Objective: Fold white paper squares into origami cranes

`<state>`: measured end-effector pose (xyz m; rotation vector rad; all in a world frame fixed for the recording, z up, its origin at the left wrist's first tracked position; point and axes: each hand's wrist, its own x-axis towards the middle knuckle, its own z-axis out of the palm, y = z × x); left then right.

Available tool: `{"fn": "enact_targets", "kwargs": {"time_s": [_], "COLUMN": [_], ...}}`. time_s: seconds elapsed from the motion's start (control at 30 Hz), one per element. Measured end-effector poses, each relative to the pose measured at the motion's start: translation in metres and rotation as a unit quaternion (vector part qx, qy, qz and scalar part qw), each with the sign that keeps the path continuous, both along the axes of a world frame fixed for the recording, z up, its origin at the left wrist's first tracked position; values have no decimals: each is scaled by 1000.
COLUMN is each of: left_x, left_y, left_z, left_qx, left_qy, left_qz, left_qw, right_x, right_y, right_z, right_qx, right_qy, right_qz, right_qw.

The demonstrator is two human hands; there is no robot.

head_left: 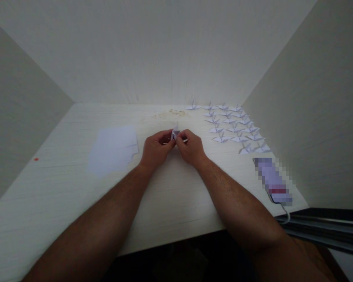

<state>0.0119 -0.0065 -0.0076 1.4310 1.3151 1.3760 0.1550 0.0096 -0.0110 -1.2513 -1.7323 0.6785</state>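
Between my two hands, over the middle of the table, is a small folded paper crane (175,133), partly hidden by the fingers. My left hand (157,148) grips it from the left with thumb and fingers. From the right, my right hand (191,147) pinches its other side, the fingertips of both hands nearly meeting. One pale point of the paper sticks up above the fingers. Several finished white paper cranes (220,138) stand in rows at the back right. To the left of my left hand lies a stack of white paper sheets (113,149).
A phone (272,178), its screen blurred out, lies at the right edge with a white cable (287,216) plugged in. Walls (129,51) enclose the white table (170,211) at the back and sides. A brownish stain (176,112) and a red spot (36,159) mark its surface.
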Motion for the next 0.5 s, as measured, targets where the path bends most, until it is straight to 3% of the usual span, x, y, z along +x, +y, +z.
{"fn": "enact_targets", "kwargs": {"time_s": [0.23, 0.5], "left_x": [0, 0], "left_y": [0, 0], "left_z": [-1, 1], "left_qx": [-28, -34], "left_qy": [-41, 59], "left_qz": [-5, 36], "left_qw": [999, 997], "right_x": [2, 1], "right_y": [-2, -5], "right_z": [1, 2], "right_qx": [18, 114], "right_qy": [-19, -6], "right_qz": [-1, -57], "right_qw": [1000, 992]}}
